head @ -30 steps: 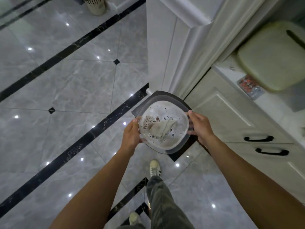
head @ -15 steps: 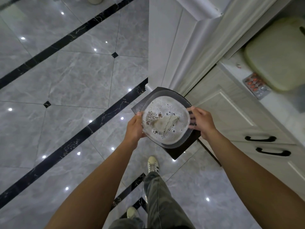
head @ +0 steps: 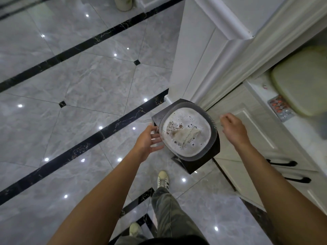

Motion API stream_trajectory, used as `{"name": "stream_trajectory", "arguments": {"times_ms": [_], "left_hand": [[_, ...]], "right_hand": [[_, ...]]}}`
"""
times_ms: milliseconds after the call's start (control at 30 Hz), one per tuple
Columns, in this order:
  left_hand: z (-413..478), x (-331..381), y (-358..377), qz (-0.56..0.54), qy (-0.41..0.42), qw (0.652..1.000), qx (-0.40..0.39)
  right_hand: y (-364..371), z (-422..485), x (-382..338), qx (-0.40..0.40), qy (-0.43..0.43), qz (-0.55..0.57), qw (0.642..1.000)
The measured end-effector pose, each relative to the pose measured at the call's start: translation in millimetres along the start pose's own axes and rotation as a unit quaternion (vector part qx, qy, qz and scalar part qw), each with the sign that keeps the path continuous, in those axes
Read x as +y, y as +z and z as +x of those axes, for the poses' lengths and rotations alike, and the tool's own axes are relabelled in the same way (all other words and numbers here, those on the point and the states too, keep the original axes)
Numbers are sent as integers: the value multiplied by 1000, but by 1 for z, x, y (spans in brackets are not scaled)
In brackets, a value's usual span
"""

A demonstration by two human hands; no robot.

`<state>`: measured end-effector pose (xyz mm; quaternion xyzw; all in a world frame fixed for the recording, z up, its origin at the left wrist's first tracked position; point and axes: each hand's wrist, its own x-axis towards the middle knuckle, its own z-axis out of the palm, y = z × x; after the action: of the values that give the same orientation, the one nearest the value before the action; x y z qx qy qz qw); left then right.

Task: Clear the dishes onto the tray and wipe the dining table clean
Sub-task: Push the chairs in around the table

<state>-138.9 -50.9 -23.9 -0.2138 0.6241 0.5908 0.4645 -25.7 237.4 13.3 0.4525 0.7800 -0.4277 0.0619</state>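
A grey-rimmed plate (head: 212, 138) holds foamy brownish liquid and a folded pale cloth (head: 187, 136). It rests on top of a black square box (head: 200, 165) standing on the floor by a white pillar. My left hand (head: 148, 140) is at the plate's left edge with its fingers straight, touching or nearly touching the rim. To the right of the plate, my right hand (head: 233, 128) hovers apart from it with loosely curled fingers and holds nothing.
A white cabinet (head: 251, 124) with black drawer handles (head: 283, 163) stands on the right. On its top lie a blister pack of pills (head: 281, 110) and a pale green pad (head: 304, 80). The white pillar (head: 200, 55) rises behind the box. Glossy grey tiles (head: 79, 103) spread to the left.
Both hands gripped the plate's rim before. Now the right hand has let go and drawn off to the right, and the left hand's fingers have opened at the left edge.
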Motion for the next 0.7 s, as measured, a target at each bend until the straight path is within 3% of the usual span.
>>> {"name": "stream_trajectory", "arguments": {"times_ms": [167, 433, 700], "left_hand": [[-29, -13, -49, -56, 3, 997, 50], [-119, -66, -148, -186, 38, 970, 152], [-222, -178, -216, -306, 69, 920, 233]], "right_hand": [[18, -21, -53, -12, -99, -23, 995], [102, -75, -123, -154, -177, 23, 972], [183, -174, -146, -284, -205, -3, 936]]}}
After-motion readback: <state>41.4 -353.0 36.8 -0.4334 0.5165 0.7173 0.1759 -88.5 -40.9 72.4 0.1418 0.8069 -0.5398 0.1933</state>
